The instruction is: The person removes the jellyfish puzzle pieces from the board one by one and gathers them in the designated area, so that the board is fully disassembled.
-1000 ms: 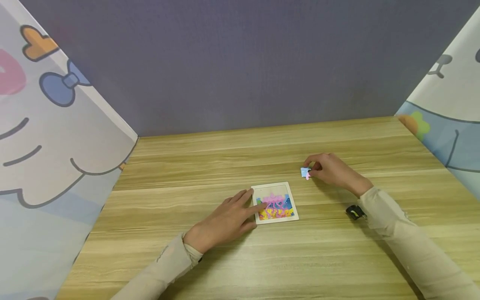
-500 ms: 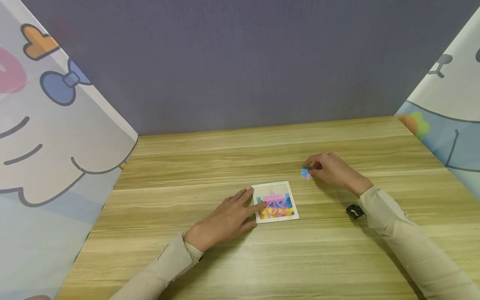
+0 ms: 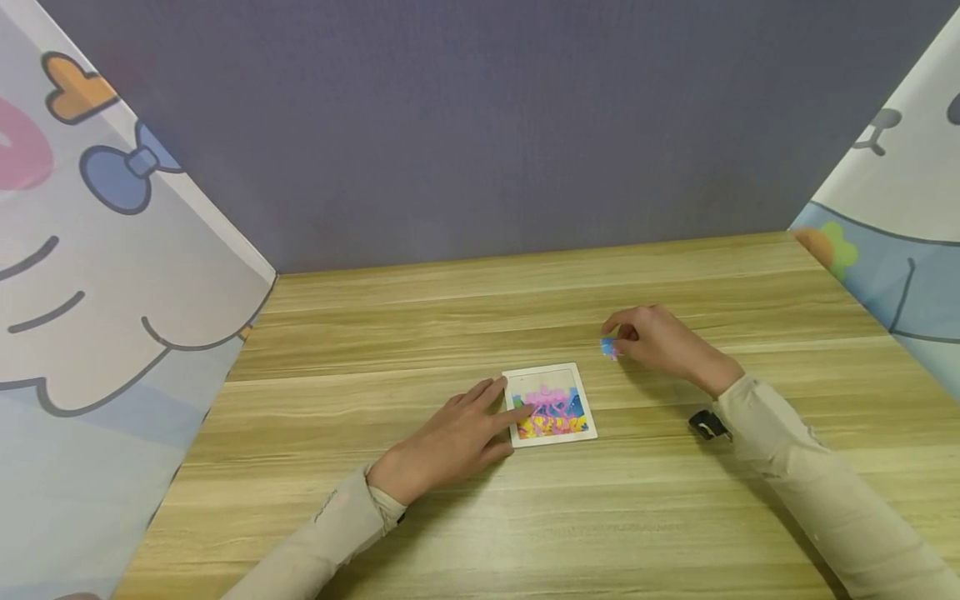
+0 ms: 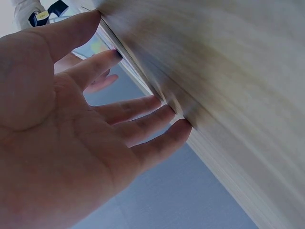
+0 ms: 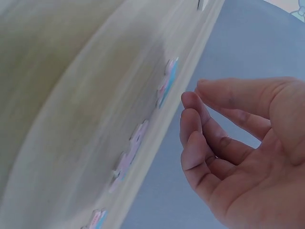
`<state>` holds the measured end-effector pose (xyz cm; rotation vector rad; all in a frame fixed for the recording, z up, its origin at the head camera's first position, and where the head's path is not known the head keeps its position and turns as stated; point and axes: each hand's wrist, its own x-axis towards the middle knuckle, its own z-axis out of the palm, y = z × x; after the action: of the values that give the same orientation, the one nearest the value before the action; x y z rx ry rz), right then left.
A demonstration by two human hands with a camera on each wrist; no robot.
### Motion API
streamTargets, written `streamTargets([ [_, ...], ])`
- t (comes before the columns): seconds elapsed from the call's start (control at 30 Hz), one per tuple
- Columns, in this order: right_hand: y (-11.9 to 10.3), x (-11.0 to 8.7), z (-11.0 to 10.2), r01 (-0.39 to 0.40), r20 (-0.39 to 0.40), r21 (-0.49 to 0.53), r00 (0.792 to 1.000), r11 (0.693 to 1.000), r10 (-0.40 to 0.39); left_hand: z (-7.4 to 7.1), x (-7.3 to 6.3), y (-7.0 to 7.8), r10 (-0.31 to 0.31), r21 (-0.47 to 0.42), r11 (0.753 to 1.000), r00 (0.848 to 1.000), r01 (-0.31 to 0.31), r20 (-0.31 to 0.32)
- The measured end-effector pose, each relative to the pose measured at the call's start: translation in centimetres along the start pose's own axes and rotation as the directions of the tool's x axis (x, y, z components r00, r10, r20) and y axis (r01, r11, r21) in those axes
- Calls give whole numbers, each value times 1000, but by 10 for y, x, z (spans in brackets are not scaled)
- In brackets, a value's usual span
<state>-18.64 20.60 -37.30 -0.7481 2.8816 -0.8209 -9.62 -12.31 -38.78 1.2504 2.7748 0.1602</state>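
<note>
My left hand rests along the left edge of a square white-framed jigsaw puzzle board printed with a pink jellyfish. Its index finger lies straight on the picture, and the left wrist view shows the other fingertips down at the board and table. To the board's upper right, my right hand hovers with loosely curled fingers over a blue-and-pink puzzle piece. Seen from the right wrist, that hand has nothing between thumb and fingers, and a gap shows to the nearest piece.
More loose pieces, including a long pink one and another, lie on the wood-grain table; my right hand hides them from the head view. A grey wall stands behind, with cartoon-printed side panels.
The right hand has shifted very slightly left, and the piece beneath it shows a deeper blue than the pale blue of a second ago. My left hand and the board have stayed put.
</note>
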Motion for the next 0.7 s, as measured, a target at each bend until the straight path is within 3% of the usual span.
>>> streamTargets([
  [0.4,-20,0,5,104,-32,-28,994,994,-105,0,1,0,-21,-3,1000,999,21,29],
  [0.7,-37,-3,16,185,30,-27,982,982,-184,1,1,-1,-13,1,1000,1000,13,16],
])
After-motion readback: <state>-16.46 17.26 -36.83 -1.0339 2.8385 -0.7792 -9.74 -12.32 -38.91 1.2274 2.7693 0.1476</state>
